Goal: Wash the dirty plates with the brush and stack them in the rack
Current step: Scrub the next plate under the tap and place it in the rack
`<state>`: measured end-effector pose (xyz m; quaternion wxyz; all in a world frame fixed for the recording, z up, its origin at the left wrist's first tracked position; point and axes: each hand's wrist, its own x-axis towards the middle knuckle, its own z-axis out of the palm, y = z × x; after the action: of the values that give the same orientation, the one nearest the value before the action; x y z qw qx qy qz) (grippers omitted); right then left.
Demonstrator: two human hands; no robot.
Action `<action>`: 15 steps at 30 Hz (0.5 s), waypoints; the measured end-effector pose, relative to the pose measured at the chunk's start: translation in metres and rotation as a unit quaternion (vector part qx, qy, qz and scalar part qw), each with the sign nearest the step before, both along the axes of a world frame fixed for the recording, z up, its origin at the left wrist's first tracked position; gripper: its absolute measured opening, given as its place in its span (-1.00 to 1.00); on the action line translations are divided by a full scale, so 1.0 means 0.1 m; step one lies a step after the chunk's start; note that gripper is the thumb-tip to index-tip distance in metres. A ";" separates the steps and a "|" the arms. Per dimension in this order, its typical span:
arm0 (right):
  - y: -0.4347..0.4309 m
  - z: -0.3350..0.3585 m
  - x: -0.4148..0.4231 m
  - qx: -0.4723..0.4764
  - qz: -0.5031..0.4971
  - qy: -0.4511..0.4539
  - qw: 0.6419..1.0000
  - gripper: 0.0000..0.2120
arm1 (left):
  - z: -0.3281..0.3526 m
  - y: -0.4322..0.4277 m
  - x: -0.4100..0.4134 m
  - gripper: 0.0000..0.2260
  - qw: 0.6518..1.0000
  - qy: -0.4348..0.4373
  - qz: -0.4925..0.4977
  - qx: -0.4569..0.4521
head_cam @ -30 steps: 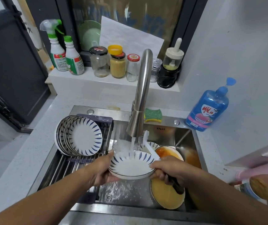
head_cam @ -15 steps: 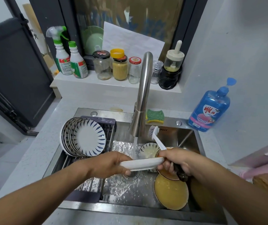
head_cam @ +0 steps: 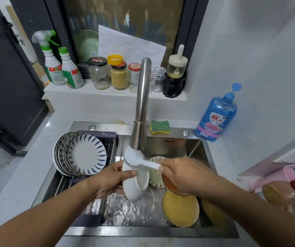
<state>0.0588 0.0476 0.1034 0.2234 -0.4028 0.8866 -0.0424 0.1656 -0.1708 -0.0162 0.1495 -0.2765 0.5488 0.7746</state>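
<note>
My left hand [head_cam: 112, 177] grips a white plate [head_cam: 134, 182] on edge over the sink, its white underside turned toward me. My right hand [head_cam: 180, 175] holds a white dish brush [head_cam: 137, 160]; the brush head rests on the plate's upper rim, just under the faucet [head_cam: 142, 107]. Several clean blue-striped plates [head_cam: 84, 155] stand upright in the rack [head_cam: 105, 139] on the sink's left side. Dirty plates lie in the basin: an orange-smeared plate [head_cam: 171, 187], a yellow-smeared plate [head_cam: 179, 208] and a striped plate [head_cam: 154, 175] partly hidden behind the held one.
The steel sink [head_cam: 134, 230] has wet foam on its floor. A green sponge [head_cam: 160, 126] lies on the back ledge, a blue soap bottle [head_cam: 216, 116] at the right. Jars [head_cam: 119, 75] and spray bottles [head_cam: 61, 68] line the window shelf. Blurred containers [head_cam: 286, 189] sit at the right edge.
The plate went from face-up under the water, to flat and level, to standing on edge with its back toward me. The brush swung left onto the plate's rim.
</note>
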 end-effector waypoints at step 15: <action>-0.18 0.10 0.05 0.045 0.034 0.032 0.998 -0.65 | -0.06 0.15 0.05 -0.52 0.941 0.055 0.125 0.308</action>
<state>0.0635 0.0296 0.1137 0.2140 -0.4230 0.8803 0.0182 0.1708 -0.1561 -0.0223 0.0989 -0.2403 0.2513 0.9324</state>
